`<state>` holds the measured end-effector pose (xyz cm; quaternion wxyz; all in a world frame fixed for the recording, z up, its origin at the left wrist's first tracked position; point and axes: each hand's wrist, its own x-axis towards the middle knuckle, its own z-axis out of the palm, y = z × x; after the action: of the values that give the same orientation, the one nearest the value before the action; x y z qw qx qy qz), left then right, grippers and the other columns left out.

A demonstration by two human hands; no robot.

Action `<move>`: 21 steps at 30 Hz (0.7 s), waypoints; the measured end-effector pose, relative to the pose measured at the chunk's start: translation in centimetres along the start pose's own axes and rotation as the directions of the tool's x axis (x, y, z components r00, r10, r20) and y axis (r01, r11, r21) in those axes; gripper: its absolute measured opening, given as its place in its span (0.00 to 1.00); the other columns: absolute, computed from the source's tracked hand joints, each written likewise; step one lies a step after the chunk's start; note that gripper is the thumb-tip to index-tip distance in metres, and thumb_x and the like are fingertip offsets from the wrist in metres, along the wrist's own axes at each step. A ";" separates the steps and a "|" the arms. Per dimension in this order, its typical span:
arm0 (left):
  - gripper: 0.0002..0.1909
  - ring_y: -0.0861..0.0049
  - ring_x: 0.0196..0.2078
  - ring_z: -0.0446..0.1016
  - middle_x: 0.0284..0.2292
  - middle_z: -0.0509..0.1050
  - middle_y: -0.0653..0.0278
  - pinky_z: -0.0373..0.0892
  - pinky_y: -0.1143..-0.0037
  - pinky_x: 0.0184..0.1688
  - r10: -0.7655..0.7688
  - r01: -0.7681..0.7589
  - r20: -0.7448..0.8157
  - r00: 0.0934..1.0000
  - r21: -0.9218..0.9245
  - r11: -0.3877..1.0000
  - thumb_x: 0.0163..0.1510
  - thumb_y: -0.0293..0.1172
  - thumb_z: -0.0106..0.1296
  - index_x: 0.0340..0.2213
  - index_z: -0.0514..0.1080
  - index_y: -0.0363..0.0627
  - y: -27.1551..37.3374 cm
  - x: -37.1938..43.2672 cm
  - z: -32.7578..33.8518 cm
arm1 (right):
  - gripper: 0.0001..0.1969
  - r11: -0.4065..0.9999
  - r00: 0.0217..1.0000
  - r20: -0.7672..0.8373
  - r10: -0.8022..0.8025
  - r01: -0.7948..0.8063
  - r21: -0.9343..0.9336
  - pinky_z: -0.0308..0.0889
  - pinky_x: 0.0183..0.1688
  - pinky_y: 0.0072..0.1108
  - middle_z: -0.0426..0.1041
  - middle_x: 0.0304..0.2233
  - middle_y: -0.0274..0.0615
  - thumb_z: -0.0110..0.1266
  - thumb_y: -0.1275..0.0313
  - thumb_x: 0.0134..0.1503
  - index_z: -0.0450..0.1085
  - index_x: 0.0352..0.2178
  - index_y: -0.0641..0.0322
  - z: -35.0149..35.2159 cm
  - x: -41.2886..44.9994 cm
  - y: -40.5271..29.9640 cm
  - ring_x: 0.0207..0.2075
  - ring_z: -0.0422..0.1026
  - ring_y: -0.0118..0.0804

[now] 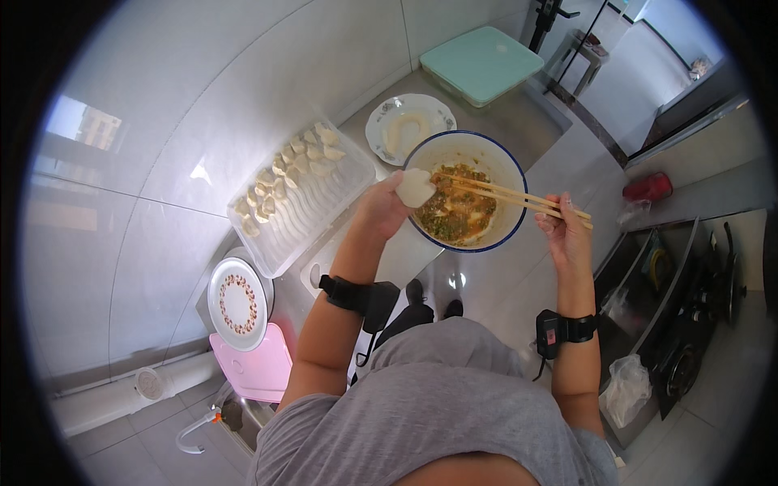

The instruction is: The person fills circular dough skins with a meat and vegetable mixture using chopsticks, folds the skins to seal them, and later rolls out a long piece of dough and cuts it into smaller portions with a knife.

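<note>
Between the fingers of my left hand (pixel 384 206) is a round dumpling wrapper (pixel 416 189), held at the left rim of a white enamel bowl (pixel 514 176) with a blue edge. My right hand (pixel 565 234) grips a pair of wooden chopsticks (pixel 504 193), whose tips reach over the bowl towards the wrapper. Inside the bowl lies a chopped filling (pixel 453 212) with green bits and brownish liquid. To the left, a clear plastic tray (pixel 328 209) carries several folded dumplings (pixel 279 182) along its far side.
Behind the bowl, a patterned plate (pixel 445 108) bears a curved strip of dough (pixel 404 130). A mint-green lidded container (pixel 483 64) stands at the back. White plates (pixel 213 297) and a pink lid (pixel 267 364) are at left, by a sink with a tap (pixel 189 448). A stove (pixel 681 370) stands right.
</note>
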<state>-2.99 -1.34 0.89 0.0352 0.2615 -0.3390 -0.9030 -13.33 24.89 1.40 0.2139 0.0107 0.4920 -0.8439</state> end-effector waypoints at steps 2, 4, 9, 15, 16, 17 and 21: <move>0.19 0.65 0.47 0.61 0.44 0.60 0.50 0.57 0.68 0.51 -0.023 0.024 0.030 0.999 -0.040 0.999 0.56 0.33 0.26 0.44 0.53 0.29 -0.3 -0.1 1.4 | 0.12 0.999 0.999 0.019 -0.048 0.049 -0.013 0.69 0.24 0.15 0.70 0.22 0.44 0.46 0.68 0.52 0.66 0.27 0.72 0.7 -0.4 -0.7 0.21 0.71 0.32; 0.20 0.65 0.49 0.59 0.46 0.58 0.50 0.56 0.67 0.51 -0.041 0.048 0.083 0.996 -0.087 0.995 0.56 0.32 0.25 0.46 0.51 0.29 -0.4 0.0 2.1 | 0.12 0.974 0.988 0.094 -0.123 0.139 -0.178 0.68 0.26 0.15 0.69 0.22 0.43 0.47 0.70 0.51 0.66 0.28 0.74 1.9 -1.1 -1.2 0.21 0.71 0.31; 0.20 0.65 0.48 0.60 0.46 0.58 0.50 0.59 0.67 0.50 -0.054 0.061 0.079 0.995 -0.098 0.993 0.56 0.32 0.25 0.46 0.50 0.29 -0.3 0.3 2.0 | 0.10 0.864 0.951 0.237 -0.198 0.284 -0.416 0.67 0.28 0.16 0.69 0.24 0.43 0.49 0.76 0.48 0.67 0.31 0.74 3.8 -2.9 -2.3 0.23 0.69 0.30; 0.19 0.65 0.47 0.61 0.45 0.58 0.50 0.62 0.67 0.48 -0.076 0.090 0.102 0.992 -0.141 0.986 0.56 0.31 0.25 0.46 0.50 0.30 -0.5 0.6 1.5 | 0.09 0.805 0.902 0.359 -0.239 0.391 -0.446 0.66 0.29 0.16 0.68 0.26 0.44 0.49 0.78 0.47 0.68 0.32 0.74 5.5 -4.3 -4.3 0.25 0.69 0.30; 0.18 0.66 0.47 0.61 0.45 0.58 0.51 0.62 0.67 0.47 -0.085 0.100 0.103 0.991 -0.141 0.985 0.56 0.31 0.25 0.46 0.50 0.31 -0.4 0.6 1.5 | 0.09 0.817 0.901 0.359 -0.244 0.390 -0.425 0.66 0.29 0.16 0.68 0.26 0.43 0.49 0.78 0.47 0.68 0.31 0.74 5.5 -4.3 -4.5 0.25 0.69 0.30; 0.18 0.66 0.47 0.61 0.45 0.58 0.51 0.62 0.67 0.47 -0.083 0.097 0.104 0.991 -0.144 0.985 0.56 0.31 0.25 0.46 0.50 0.31 -0.4 0.5 1.5 | 0.09 0.816 0.900 0.362 -0.243 0.392 -0.425 0.66 0.29 0.16 0.68 0.26 0.43 0.49 0.78 0.47 0.68 0.31 0.74 5.6 -4.1 -4.5 0.25 0.69 0.30; 0.17 0.67 0.46 0.62 0.44 0.60 0.54 0.64 0.67 0.46 -0.086 0.099 0.106 0.991 -0.115 0.988 0.57 0.33 0.27 0.45 0.52 0.35 -0.2 0.1 1.6 | 0.09 0.803 0.917 0.306 -0.255 0.377 -0.460 0.66 0.26 0.16 0.69 0.24 0.44 0.49 0.76 0.48 0.68 0.30 0.74 5.2 -3.1 -4.3 0.21 0.69 0.30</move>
<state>-3.85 -0.24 1.73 -0.0082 0.2285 -0.2728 -0.9345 -11.08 23.41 8.32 0.1196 -0.2265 0.6642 -0.7023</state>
